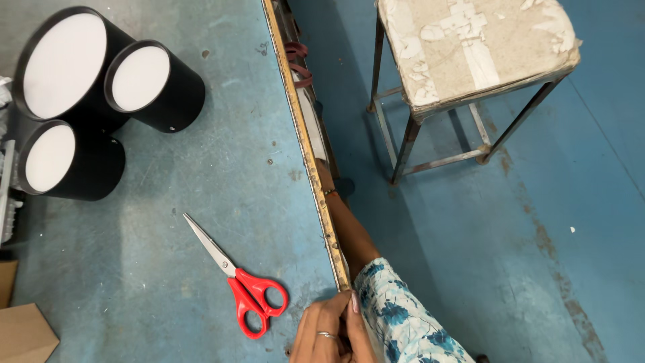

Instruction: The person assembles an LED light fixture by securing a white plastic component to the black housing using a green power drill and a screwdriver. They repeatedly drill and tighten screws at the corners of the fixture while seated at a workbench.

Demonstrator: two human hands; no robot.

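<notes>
My left hand (328,333), with a ring on one finger, rests at the bottom of the view on the yellowish edge of the blue-grey table (310,158). Its fingers are curled together with nothing seen in them. Red-handled scissors (235,279) lie shut on the table just left of this hand, blades pointing to the upper left. My right arm (349,232), in a blue floral sleeve with a band at the wrist, reaches down past the table edge. The right hand is hidden under the table.
Three black cylinders with white round faces (138,77) lie at the table's far left. Cardboard pieces (23,333) sit at the lower left corner. A metal-legged stool with a worn, taped seat (470,47) stands on the blue floor to the right.
</notes>
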